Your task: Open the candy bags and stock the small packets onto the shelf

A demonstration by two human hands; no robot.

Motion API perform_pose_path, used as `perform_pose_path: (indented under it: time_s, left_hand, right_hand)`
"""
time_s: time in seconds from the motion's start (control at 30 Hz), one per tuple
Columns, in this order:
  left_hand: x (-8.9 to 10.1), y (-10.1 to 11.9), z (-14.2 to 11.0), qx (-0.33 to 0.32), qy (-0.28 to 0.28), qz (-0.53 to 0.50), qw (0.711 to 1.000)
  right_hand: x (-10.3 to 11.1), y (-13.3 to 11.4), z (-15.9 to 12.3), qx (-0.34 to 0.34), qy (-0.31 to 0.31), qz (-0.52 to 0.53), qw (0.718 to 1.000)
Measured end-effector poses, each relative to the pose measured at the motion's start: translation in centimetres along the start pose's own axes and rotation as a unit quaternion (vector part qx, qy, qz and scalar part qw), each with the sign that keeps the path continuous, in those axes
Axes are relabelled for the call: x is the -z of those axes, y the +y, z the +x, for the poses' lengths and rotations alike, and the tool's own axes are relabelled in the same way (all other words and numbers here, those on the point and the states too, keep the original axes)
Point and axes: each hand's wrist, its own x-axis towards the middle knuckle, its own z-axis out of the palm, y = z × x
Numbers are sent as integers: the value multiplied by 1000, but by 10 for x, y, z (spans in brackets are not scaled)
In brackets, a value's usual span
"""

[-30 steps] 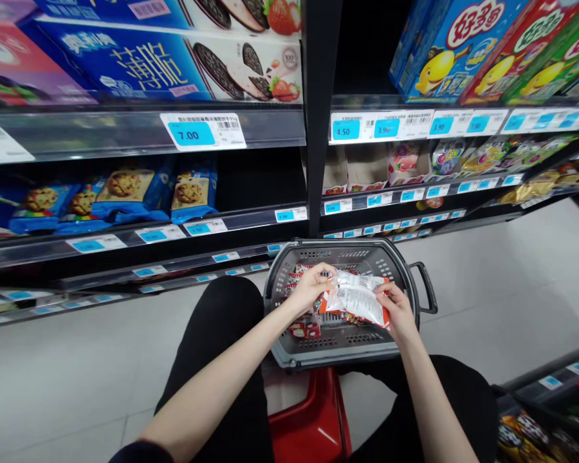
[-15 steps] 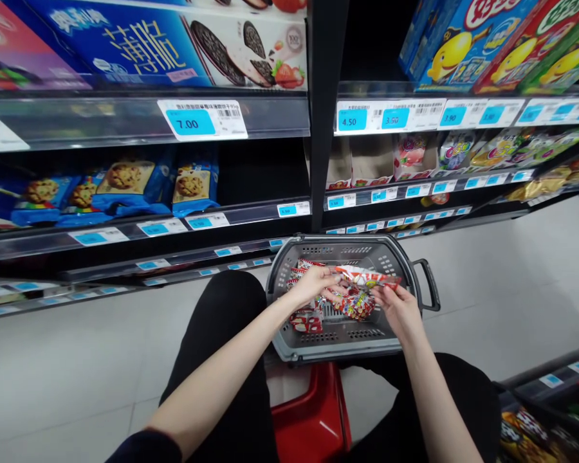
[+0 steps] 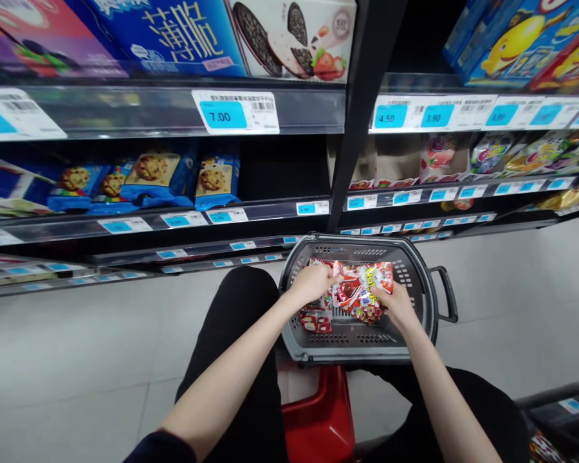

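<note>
Over a grey shopping basket [image 3: 367,352], both hands hold a red candy bag [image 3: 354,286] with its printed front facing up. My left hand [image 3: 313,284] is closed on the bag's left end, and my right hand [image 3: 396,303] pinches its right edge, thumb on top. Beneath it in the basket, part of another colourful bag [image 3: 370,314] shows. Small red packets [image 3: 316,320] lie at the basket's lower left, and more packets are partly hidden behind my left hand.
Ahead stands a shelf with blue cookie bags [image 3: 217,183], a blue biscuit box [image 3: 174,38] and fish-printed boxes [image 3: 516,45]. The basket's handle [image 3: 448,294] sticks out to the right. A red stool [image 3: 321,418] is between my knees. Another shelf edge [image 3: 569,405] is at lower right.
Both hands have turned the candy bag over, from its white printed back to its red front. The view has shifted left, so the shelf and basket appear farther right.
</note>
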Motion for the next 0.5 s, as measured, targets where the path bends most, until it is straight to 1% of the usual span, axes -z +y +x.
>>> perform_pose_path:
  time_s: [0.03,0.07,0.1,0.13,0.17,0.2,0.23,0.3,0.4,0.47,0.5]
  left_hand:
    - [6,-5,-2,41,19,65,997]
    - [12,-10,-4,82,37,118,989]
    - [17,-15,-6,117,49,155,980]
    - [22,-20,-7,141,54,177,973]
    - [25,-25,-9,154,54,188,969]
    - [28,-28,-10,157,49,193,967]
    - [29,-31,-11,155,40,194,968]
    - [29,-34,-14,146,12,192,970]
    - [27,-37,-17,145,-29,191,970]
    - [26,-39,-18,148,-44,196,968]
    - [26,-41,-17,149,-48,202,967]
  right_hand:
    - [-8,6,7,27,-10,-89,996]
    - [-18,12,13,59,-32,-190,980]
    - [-30,19,18,90,-70,-293,949]
    - [-44,25,23,116,-116,-384,909]
    - [-60,31,28,134,-162,-451,867]
    - [-77,37,32,142,-202,-497,832]
    - [-94,45,35,139,-222,-516,815]
    - [-126,62,42,119,-239,-532,804]
    - [-160,92,51,84,-248,-531,806]
    - [-175,111,54,73,-246,-506,823]
    - [-180,119,56,75,-239,-480,841]
